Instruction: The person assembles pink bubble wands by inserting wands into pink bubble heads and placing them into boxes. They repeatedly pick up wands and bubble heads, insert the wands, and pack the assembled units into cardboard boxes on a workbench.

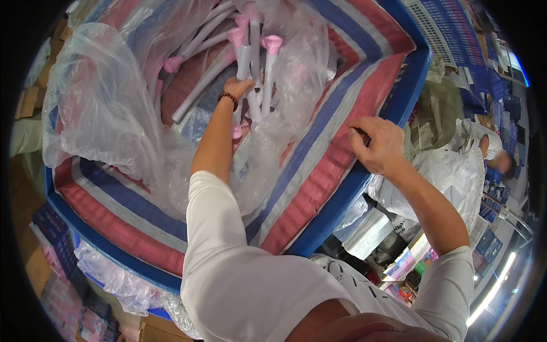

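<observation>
A bundle of white tubes [250, 68] with pink capped ends stands roughly upright in the far middle of a large blue-rimmed bin [364, 176], which is lined with a woven sheet [319, 148] striped red, blue and grey. The left hand [239, 86] reaches down into the bin and is closed around several of these tubes partway along their length; a beaded bracelet [228, 97] sits on that wrist. More white tubes [199, 85] lie slanted to the left of the held ones, their pink ends pointing toward the far left. Loose clear plastic film [102, 97] billows around the tubes — thickest on the left side of the bin, with another fold draped to the right of the bundle.

The right hand [379, 145] rests on the bin's right rim, fingers curled narrow and pinching the edge of the striped lining there. Both arms wear white sleeves [228, 256].

Beyond the bin on the right another person [496, 154] bends over a clear plastic sack [450, 176]. Stacked blue boxes [450, 28] fill the far right — more packages lie near left on the floor.
</observation>
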### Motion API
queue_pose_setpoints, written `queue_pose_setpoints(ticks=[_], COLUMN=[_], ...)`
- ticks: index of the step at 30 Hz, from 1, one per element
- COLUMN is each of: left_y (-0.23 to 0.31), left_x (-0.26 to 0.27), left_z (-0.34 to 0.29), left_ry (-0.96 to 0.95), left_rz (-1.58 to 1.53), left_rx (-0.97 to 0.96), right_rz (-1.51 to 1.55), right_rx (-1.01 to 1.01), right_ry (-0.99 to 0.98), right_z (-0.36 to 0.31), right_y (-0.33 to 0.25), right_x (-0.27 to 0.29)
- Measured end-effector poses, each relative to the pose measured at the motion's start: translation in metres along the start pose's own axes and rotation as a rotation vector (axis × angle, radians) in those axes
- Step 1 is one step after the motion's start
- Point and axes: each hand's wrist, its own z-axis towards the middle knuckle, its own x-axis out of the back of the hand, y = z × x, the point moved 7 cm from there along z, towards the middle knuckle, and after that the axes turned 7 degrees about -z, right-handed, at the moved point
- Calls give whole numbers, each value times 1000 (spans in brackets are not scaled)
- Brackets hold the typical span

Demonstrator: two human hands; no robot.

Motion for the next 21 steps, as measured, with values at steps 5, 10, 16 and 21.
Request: queue_pose_setpoints(ticks=[5, 10, 16, 21], left_y=[27, 22, 33, 30], left_x=[-32, -38, -54, -73], left_z=[26, 32, 34, 41], left_ry=[-138, -265, -321, -269], left_rz=[-181, -302, -589, -649], left_rx=[0, -5, 56, 56], right_rz=[-22, -10, 3, -9], right_rx=[-27, -21, -3, 7], right_ry=[-16, -22, -3, 2], right_z=[0, 0, 2, 4], right_y=[3, 4, 3, 3], right_x=[-1, -2, -1, -1])
